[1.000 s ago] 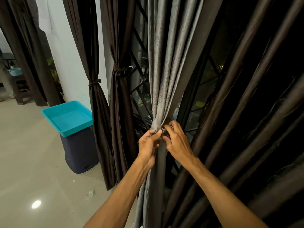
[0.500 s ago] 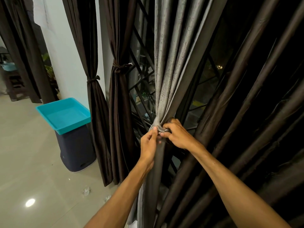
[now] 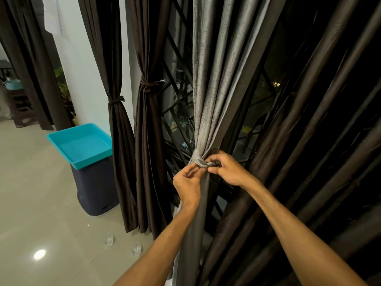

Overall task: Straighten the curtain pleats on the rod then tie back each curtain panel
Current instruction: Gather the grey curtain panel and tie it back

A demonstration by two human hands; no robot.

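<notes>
- Two hands meet at one knot. The left hand (image 3: 187, 182) pinches the loose end of the grey fabric tie-band (image 3: 196, 158) between thumb and fingertips (image 3: 198, 169). The right hand (image 3: 228, 170), fingers curled, pinches the other end.
- Change: a second ago both sets of fingertips were bunched on the band. Now the left sits slightly lower and a wrapped loop shows. The knot is probably being drawn snug, leaving this panel nearly tied.
- Silver-grey textured curtain panel (image 3: 208, 100): cinched to a narrow waist at the band, with pleats fanning upward. It hangs before the black window grille (image 3: 177, 112).
- Two dark brown curtain panels (image 3: 117, 131), left: already tied.
- Dark brown curtain (image 3: 309, 120), right: hanging loose.
</notes>
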